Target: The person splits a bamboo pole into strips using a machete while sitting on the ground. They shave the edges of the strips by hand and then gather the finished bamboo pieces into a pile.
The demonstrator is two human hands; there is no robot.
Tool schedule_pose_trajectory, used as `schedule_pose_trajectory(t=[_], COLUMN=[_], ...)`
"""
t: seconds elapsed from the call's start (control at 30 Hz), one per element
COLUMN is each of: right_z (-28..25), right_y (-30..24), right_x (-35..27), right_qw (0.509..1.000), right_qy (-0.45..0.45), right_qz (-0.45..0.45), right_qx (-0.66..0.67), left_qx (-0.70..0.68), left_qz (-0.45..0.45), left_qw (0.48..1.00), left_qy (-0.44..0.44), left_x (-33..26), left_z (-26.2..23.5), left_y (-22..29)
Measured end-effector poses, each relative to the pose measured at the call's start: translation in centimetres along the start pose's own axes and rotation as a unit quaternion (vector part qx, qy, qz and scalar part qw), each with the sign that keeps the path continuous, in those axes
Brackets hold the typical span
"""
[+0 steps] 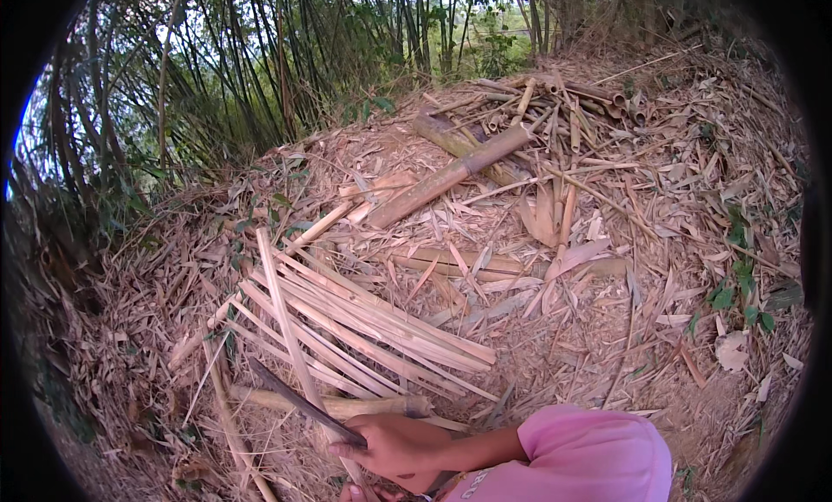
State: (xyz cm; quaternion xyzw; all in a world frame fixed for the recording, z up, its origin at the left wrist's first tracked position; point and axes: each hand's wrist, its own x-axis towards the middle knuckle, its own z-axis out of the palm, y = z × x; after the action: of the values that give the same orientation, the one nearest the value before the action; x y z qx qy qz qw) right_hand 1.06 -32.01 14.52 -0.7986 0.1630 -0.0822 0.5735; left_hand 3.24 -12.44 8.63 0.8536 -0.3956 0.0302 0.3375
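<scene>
My right hand (397,446), its arm coming out of a pink sleeve, is closed around the grip end of a knife (299,400). The dark, narrow blade points up and to the left, crossing a pale bamboo strip (289,329). This long strip stands out from my body past the blade. At the lower edge, fingers of my left hand (360,493) show in part, wrapped around the strip's near end. Just beyond lies a fanned pile of split bamboo strips (373,324), with a bamboo piece (347,405) lying crosswise near my right hand.
Thick bamboo sections (451,177) lie farther up the slope, beside a heap of cut bamboo pieces (563,112). Dry leaves (676,268) cover the ground. Standing bamboo (260,69) lines the far left, and green leafy shoots (737,285) grow at right.
</scene>
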Motion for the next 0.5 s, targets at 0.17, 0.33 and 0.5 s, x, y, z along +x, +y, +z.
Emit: schedule_pose_trajectory(t=[0.17,0.33,0.5], right_z=[5.8,4.4,4.0], right_y=[6.2,4.5,6.2], right_x=[1.0,0.5,0.0], right_qw=[0.984,0.995,0.964], right_qy=[0.036,-0.020,0.080], right_qz=[-0.090,-0.067,-0.249], right_qx=[0.147,0.064,-0.047], left_qx=[-0.018,-0.481,-0.101], left_qz=[0.020,-0.436,-0.106], left_qw=[1.000,0.759,0.988], left_qy=[0.016,-0.057,-0.046], left_x=[0.3,0.3,-0.1], left_z=[-0.5,-0.5,-1.1], left_y=[-0.1,1.1,0.1])
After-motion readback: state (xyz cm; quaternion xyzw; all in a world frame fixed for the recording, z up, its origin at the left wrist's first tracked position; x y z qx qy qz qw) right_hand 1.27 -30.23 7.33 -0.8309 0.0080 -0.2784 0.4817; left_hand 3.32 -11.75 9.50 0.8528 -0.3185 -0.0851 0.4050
